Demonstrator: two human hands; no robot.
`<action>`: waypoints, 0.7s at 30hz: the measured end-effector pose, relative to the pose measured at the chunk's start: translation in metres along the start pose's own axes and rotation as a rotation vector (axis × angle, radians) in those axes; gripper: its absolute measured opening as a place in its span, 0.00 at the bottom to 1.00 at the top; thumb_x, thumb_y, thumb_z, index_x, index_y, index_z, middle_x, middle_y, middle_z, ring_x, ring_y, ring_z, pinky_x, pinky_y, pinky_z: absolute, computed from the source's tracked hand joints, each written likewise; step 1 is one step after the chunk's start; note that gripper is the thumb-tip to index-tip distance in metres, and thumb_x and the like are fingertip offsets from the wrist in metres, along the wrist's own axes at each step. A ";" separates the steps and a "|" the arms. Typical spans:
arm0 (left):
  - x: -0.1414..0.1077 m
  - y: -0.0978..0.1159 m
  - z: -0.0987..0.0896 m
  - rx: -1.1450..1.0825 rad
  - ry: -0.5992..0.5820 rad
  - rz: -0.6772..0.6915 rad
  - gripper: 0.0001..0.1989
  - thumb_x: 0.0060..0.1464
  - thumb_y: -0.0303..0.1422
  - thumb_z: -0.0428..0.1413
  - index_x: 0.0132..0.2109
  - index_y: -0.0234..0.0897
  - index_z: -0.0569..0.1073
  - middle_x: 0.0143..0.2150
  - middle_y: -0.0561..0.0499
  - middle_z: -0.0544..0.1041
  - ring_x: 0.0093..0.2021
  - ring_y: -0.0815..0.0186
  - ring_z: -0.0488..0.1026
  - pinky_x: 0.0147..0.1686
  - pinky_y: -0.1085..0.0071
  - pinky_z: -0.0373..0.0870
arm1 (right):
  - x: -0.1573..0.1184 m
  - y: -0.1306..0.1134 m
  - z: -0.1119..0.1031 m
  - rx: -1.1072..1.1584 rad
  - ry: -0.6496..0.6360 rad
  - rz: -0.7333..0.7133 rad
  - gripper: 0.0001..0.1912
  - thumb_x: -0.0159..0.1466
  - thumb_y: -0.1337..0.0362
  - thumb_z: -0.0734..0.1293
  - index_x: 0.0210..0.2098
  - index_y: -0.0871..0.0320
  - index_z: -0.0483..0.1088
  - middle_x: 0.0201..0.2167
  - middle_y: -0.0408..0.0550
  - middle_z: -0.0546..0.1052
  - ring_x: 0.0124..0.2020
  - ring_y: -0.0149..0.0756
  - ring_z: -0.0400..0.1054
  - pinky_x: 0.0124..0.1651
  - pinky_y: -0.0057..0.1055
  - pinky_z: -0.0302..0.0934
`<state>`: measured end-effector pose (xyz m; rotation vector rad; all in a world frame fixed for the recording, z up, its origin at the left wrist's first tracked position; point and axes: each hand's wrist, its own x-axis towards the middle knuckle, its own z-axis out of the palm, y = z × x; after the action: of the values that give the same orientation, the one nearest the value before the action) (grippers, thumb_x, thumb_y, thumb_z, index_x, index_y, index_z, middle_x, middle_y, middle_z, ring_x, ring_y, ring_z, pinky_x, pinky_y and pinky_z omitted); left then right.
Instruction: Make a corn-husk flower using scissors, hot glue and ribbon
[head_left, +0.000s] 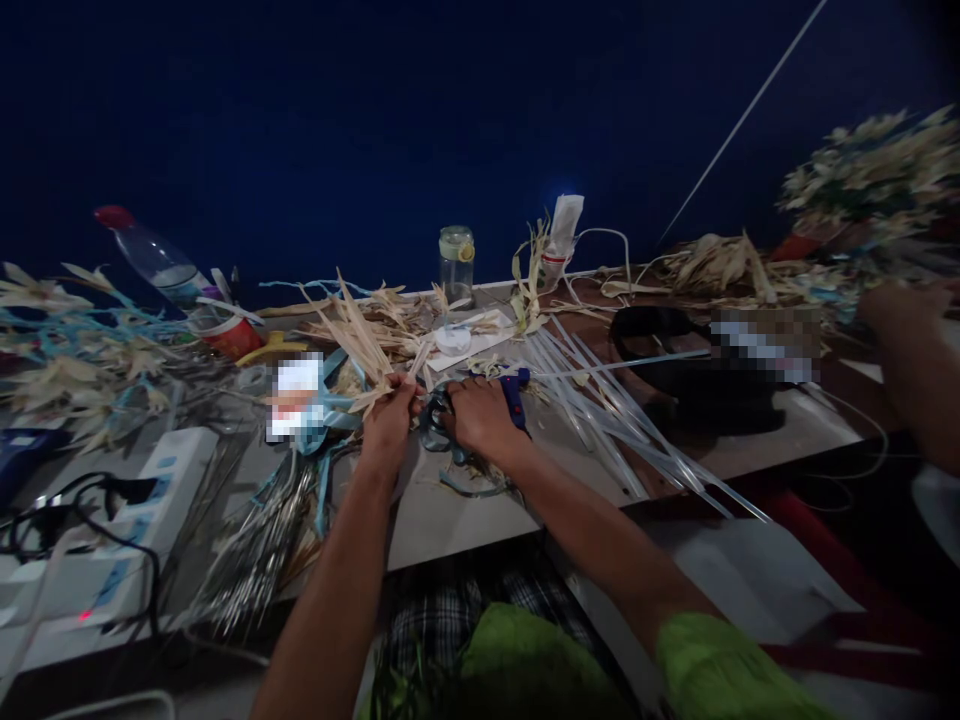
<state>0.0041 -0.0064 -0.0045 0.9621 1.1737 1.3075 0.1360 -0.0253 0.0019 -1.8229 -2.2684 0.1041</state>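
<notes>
My left hand [388,418] is closed, its fingers pinching the base of several pale dried husk strips [358,338] that fan upward. Close beside it, my right hand [481,408] bends its fingers over a dark, shiny rounded object [433,420], whose exact kind I cannot make out. A blue tool [514,398] with red dots, partly hidden, lies against the far side of the right hand. Scraps of blue-green strip [472,486] rest on the table just below my hands.
Clear plastic rods [615,430] lie to the right, near a black object [697,370]. Thin metal wires [262,540] and a white power strip [161,500] occupy the left. A lidded bottle [456,270] stands behind. Another person's hand [911,310] shows at far right.
</notes>
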 end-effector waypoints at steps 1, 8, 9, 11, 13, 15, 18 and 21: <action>0.001 -0.001 0.000 -0.001 0.005 0.000 0.14 0.44 0.41 0.57 0.28 0.35 0.66 0.20 0.57 0.64 0.18 0.76 0.60 0.17 0.79 0.53 | 0.001 0.000 0.000 0.012 -0.001 0.015 0.17 0.56 0.59 0.63 0.43 0.61 0.67 0.41 0.57 0.74 0.46 0.49 0.64 0.47 0.41 0.51; 0.006 -0.004 -0.002 0.016 0.030 -0.059 0.15 0.42 0.43 0.57 0.30 0.34 0.68 0.16 0.58 0.62 0.15 0.77 0.54 0.14 0.78 0.46 | 0.012 0.020 0.006 0.487 0.025 0.199 0.14 0.54 0.64 0.63 0.40 0.57 0.68 0.32 0.46 0.75 0.34 0.36 0.67 0.39 0.32 0.57; 0.005 -0.004 -0.002 0.002 0.034 -0.060 0.16 0.42 0.43 0.58 0.31 0.34 0.68 0.17 0.58 0.64 0.15 0.77 0.55 0.15 0.78 0.47 | 0.015 0.024 0.007 0.611 0.036 0.235 0.14 0.52 0.64 0.63 0.39 0.58 0.68 0.30 0.45 0.74 0.32 0.33 0.67 0.37 0.30 0.57; 0.005 -0.002 -0.001 -0.028 0.041 -0.059 0.18 0.40 0.43 0.58 0.33 0.34 0.67 0.22 0.55 0.69 0.17 0.77 0.58 0.15 0.78 0.49 | 0.018 0.027 0.009 0.860 0.059 0.295 0.13 0.51 0.63 0.64 0.37 0.59 0.68 0.26 0.42 0.72 0.28 0.30 0.65 0.33 0.28 0.57; 0.003 0.000 0.001 -0.053 0.045 -0.062 0.18 0.39 0.43 0.59 0.34 0.35 0.66 0.28 0.52 0.73 0.18 0.77 0.61 0.17 0.78 0.52 | 0.019 0.027 0.008 1.086 0.046 0.325 0.12 0.50 0.63 0.64 0.34 0.60 0.67 0.24 0.40 0.70 0.25 0.28 0.63 0.30 0.26 0.56; 0.001 0.002 0.004 -0.085 0.025 -0.063 0.17 0.40 0.41 0.59 0.33 0.35 0.66 0.32 0.51 0.75 0.19 0.78 0.61 0.18 0.78 0.53 | 0.018 0.024 0.006 1.261 -0.008 0.331 0.12 0.48 0.62 0.65 0.32 0.60 0.66 0.23 0.39 0.69 0.25 0.27 0.62 0.30 0.25 0.55; -0.001 0.006 0.007 -0.146 -0.030 -0.029 0.13 0.41 0.38 0.59 0.31 0.36 0.64 0.32 0.52 0.75 0.18 0.78 0.59 0.20 0.77 0.56 | 0.014 0.017 0.002 1.369 -0.073 0.287 0.13 0.47 0.61 0.67 0.32 0.60 0.67 0.25 0.40 0.70 0.27 0.26 0.63 0.32 0.25 0.56; -0.002 0.006 0.008 -0.111 -0.032 -0.014 0.11 0.42 0.37 0.58 0.30 0.37 0.64 0.28 0.52 0.74 0.18 0.77 0.59 0.21 0.76 0.57 | 0.010 0.011 0.001 1.389 -0.148 0.255 0.15 0.47 0.62 0.67 0.34 0.61 0.68 0.27 0.41 0.71 0.28 0.26 0.64 0.33 0.24 0.57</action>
<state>0.0112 -0.0071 0.0028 0.8900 1.0704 1.3275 0.1441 -0.0130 -0.0003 -1.2159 -1.2476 1.4393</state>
